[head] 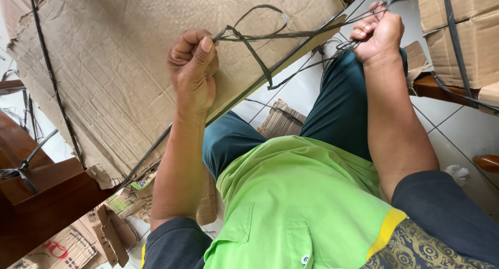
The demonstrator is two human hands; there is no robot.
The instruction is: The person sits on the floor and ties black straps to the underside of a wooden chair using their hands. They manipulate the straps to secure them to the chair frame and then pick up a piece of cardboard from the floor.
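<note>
Left hand (193, 66) and right hand (378, 34) both clenched on dark strap (291, 35), stretched between them above flattened cardboard (119, 76).

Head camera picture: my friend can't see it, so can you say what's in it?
Two bare hands pull a thin dark strap tight between them, the left hand and the right hand each closed in a fist on it. Behind them lies a big sheet of torn brown cardboard, with green shirt and teal trousers below.
</note>
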